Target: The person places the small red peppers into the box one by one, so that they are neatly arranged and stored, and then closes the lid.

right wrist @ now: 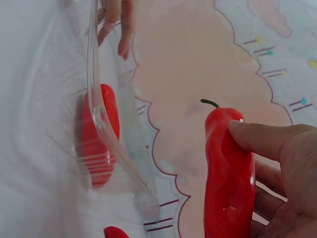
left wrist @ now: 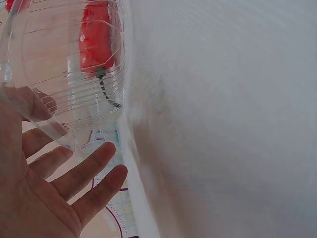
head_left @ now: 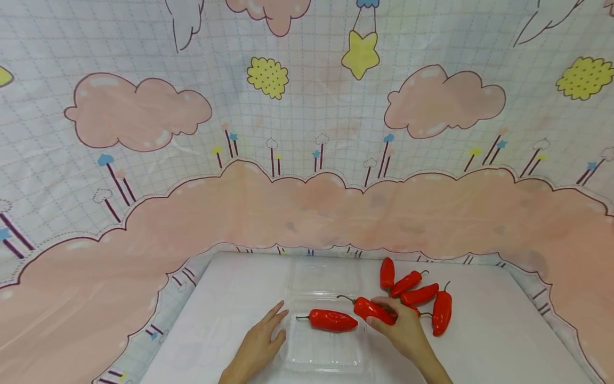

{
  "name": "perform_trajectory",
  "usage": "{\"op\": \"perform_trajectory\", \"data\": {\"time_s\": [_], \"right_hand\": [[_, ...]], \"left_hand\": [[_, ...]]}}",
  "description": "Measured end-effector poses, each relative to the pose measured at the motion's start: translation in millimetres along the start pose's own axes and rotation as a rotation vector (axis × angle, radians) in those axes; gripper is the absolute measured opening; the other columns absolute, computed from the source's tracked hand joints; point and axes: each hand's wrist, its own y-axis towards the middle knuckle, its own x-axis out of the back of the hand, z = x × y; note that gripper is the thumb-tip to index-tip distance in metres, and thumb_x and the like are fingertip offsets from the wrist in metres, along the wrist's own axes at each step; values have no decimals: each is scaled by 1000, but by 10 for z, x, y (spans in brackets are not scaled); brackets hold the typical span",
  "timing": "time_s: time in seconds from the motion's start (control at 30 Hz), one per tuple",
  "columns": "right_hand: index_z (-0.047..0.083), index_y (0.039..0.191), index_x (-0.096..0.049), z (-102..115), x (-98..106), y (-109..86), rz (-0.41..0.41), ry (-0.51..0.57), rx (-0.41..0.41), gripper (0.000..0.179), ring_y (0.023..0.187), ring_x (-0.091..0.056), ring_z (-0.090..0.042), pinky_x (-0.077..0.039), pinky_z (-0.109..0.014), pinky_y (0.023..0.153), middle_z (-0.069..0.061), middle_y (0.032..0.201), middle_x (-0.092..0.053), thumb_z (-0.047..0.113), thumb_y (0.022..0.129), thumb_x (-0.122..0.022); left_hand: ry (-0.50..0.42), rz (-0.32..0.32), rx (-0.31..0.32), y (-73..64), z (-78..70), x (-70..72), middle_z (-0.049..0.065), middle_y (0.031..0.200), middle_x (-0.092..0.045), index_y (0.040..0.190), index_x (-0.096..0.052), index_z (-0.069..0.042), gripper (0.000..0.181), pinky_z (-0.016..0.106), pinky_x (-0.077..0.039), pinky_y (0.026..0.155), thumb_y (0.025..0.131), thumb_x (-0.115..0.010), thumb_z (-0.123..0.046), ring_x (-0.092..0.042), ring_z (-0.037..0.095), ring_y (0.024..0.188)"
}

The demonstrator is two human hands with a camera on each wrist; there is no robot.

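One red chili pepper [head_left: 373,309] is gripped between the thumb and fingers of my right hand [head_left: 400,325], held over the right side of a clear plastic clamshell box [head_left: 326,349]. The same held pepper [right wrist: 229,173] shows a dark curved stem in the right wrist view. Inside the box lies another red pepper [head_left: 333,320], its stem pointing left. My left hand [head_left: 259,338] is at the box's left edge with fingers spread and holds nothing. In the left wrist view its fingers [left wrist: 94,168] are extended beside the clear wall.
Several more red peppers [head_left: 419,294] lie in a loose group to the right of the box on the white table [head_left: 479,352]. The box's lid [head_left: 326,274] lies folded back at the far side. A cloud-patterned cloth [head_left: 307,213] rises behind the table.
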Motion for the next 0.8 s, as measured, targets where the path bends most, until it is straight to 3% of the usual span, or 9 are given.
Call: {"op": "perform_trajectory", "data": {"time_s": [0.37,0.6,0.8], "right_hand": [[22,118,-69,100,-132,17,34,55,16,47,98,-59,-18,-60,-36,81,-2,116,-70,27,75,-85],[22,117,-69,149,-180,14,43,69,89,45,98,-61,-17,-59,-33,83,-1,114,-71,28,75,-85],[20,120,-68,180,-269,15,86,73,88,47,101,-61,-19,-59,-38,86,-3,118,-70,29,76,-84]], "left_hand": [[-2,8,4,-2,-31,23,2,150,-50,132,-62,-12,42,48,-52,97,90,-64,-18,-61,27,124],[-1,-2,-2,-1,-31,11,2,150,-50,132,-62,-12,42,48,-52,97,90,-65,-17,-61,26,124],[6,-6,1,-2,-29,4,0,150,-50,132,-62,-14,42,47,-53,97,90,-65,-18,-61,26,124]]}}
